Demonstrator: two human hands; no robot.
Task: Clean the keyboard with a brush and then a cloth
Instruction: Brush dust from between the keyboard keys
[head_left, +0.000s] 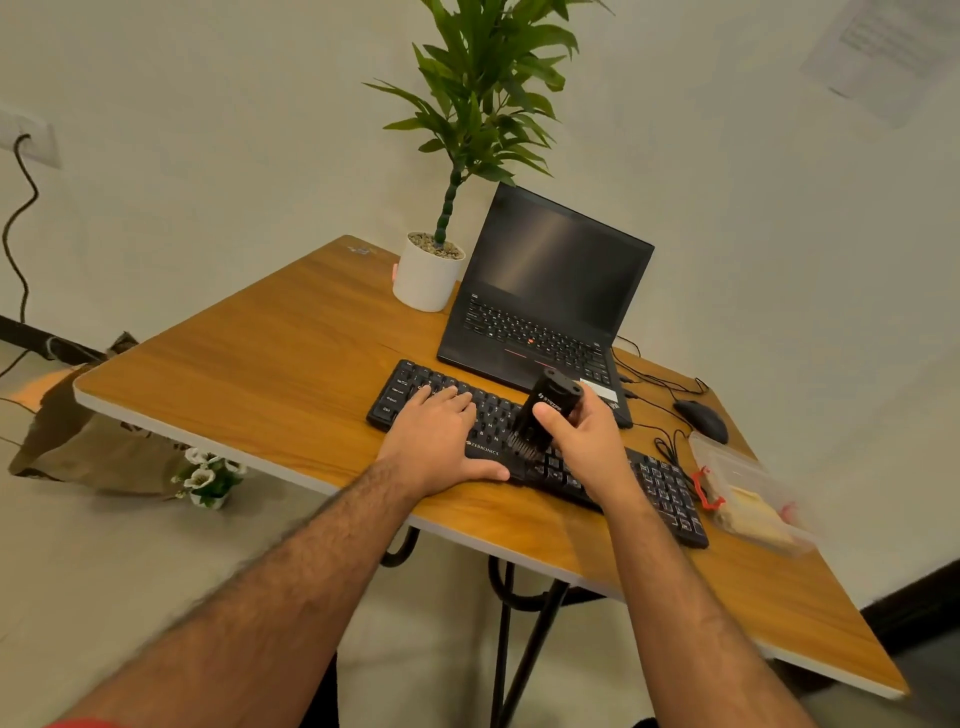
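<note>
Flat black plastic keyboard (649, 480) lying on the brown wooden table (260, 374), by the near edge. Left hand (434, 441) pressing flat, fingers straight. Right hand (582, 434) wrapped tight round the fat black brush (545, 415), bristles down on the keys. Probably light, stiff, easy to hold round its middle.

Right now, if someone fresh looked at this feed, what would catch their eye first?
Probably the right hand gripping a black cylindrical brush, bristles down on the middle of the black external keyboard, while the left hand rests flat on the keyboard's left end. Behind them on the wooden table stand an open black laptop with a dark screen and a tall green plant in a white pot.
</note>
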